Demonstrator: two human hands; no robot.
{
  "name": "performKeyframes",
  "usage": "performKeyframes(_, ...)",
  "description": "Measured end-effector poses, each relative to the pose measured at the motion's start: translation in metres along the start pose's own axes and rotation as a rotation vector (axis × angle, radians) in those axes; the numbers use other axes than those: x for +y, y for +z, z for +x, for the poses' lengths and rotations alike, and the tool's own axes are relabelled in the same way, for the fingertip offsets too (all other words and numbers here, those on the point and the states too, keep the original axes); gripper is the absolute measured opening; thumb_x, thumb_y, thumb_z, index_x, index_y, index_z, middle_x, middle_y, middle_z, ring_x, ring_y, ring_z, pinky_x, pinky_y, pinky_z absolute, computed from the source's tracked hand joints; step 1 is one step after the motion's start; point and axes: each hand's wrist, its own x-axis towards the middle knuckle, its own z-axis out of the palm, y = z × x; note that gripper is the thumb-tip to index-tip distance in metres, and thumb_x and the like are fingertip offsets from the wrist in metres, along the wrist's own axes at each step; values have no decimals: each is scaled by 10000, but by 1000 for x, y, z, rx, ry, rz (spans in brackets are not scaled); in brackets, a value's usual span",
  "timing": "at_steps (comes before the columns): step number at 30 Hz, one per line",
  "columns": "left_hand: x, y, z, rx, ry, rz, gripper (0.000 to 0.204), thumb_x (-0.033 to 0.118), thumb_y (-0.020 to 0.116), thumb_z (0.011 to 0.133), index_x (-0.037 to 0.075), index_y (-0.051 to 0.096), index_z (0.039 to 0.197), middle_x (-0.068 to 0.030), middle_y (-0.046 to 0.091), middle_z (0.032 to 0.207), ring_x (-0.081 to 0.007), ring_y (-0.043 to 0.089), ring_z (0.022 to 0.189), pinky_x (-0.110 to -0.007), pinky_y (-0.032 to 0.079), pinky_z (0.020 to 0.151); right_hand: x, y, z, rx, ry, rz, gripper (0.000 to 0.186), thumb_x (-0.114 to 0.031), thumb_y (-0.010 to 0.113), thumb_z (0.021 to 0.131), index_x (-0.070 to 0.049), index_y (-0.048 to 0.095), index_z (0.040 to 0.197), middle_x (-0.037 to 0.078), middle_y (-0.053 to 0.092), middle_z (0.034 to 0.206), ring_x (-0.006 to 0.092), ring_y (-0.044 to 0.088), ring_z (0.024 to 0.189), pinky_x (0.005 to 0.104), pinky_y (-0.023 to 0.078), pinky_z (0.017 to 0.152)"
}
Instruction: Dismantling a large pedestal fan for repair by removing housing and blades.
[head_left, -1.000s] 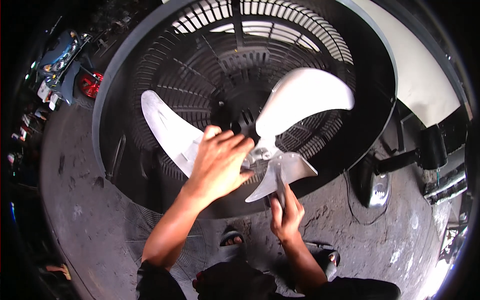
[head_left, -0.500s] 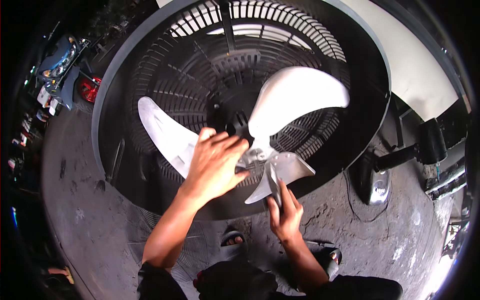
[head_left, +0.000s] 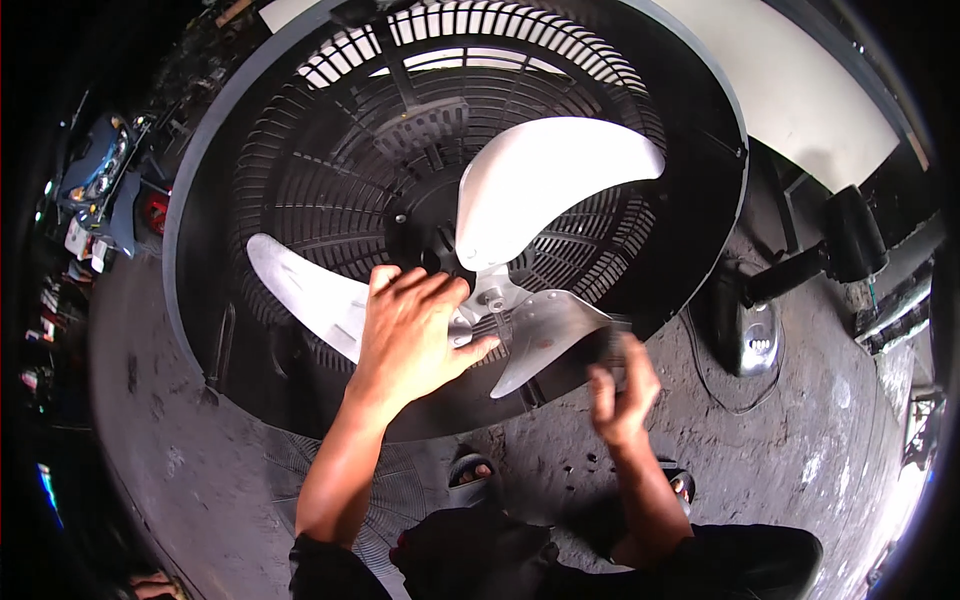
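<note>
A silvery three-bladed fan blade (head_left: pixel 545 185) lies over the round black fan housing (head_left: pixel 698 190) in front of me. My left hand (head_left: pixel 408 335) is closed over the root of its left blade, fingers curled over the edge near the hub and thumb pointing toward the hub. Just right of the smallest-looking, nearest blade is my right hand (head_left: pixel 625 395), smeared by motion. Its fingers are closed round a dark, flat-looking object (head_left: pixel 610 348) whose kind I cannot make out. Whether that object touches the blade's tip is unclear.
A small black fan (head_left: pixel 850 240) on a stand, with a cable, is on the floor at the right. A wire grille (head_left: pixel 400 490) lies beneath my left forearm. At the far left stands a blue motorbike (head_left: pixel 100 165). A pale panel (head_left: pixel 800 95) is behind the housing.
My right hand has swung right, off the nearest blade's face to beyond its outer edge, with the object still in it. My left hand keeps its hold. The whole view has shifted slightly.
</note>
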Motion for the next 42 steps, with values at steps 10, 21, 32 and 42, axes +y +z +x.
performKeyframes(10, 13, 4, 11, 66, -85, -46, 249, 271, 699, 797, 44, 605, 835, -99, 645, 792, -271, 608, 774, -392, 355, 796, 183, -84, -96, 329, 871, -596, 366, -291, 613, 894, -44, 552, 1159, 184, 642, 956, 384, 628, 846, 454, 484, 727)
performKeyframes(21, 17, 6, 12, 38, -146, -67, 308, 328, 697, 776, 46, 587, 830, -100, 637, 796, -281, 607, 766, -398, 333, 804, 185, -76, -108, 281, 619, -827, 445, -240, 616, 874, -90, 506, 1278, 156, 508, 1225, 360, 465, 1167, 490, 370, 973)
performKeyframes(32, 17, 5, 10, 151, -135, -108, 264, 268, 738, 730, 71, 630, 867, -50, 627, 777, -227, 603, 762, -392, 354, 801, -34, 10, 85, -277, -109, -93, 367, -104, 662, 730, -20, 620, 1085, 146, 600, 1053, 292, 547, 983, 396, 397, 859)
performKeyframes(42, 1, 6, 4, 85, -133, -173, 225, 225, 726, 737, 88, 611, 873, -19, 575, 775, -180, 581, 781, -367, 355, 794, -46, 37, 110, -661, 206, 245, 355, -105, 728, 771, 33, 568, 1057, 158, 656, 854, 256, 653, 740, 338, 511, 684)
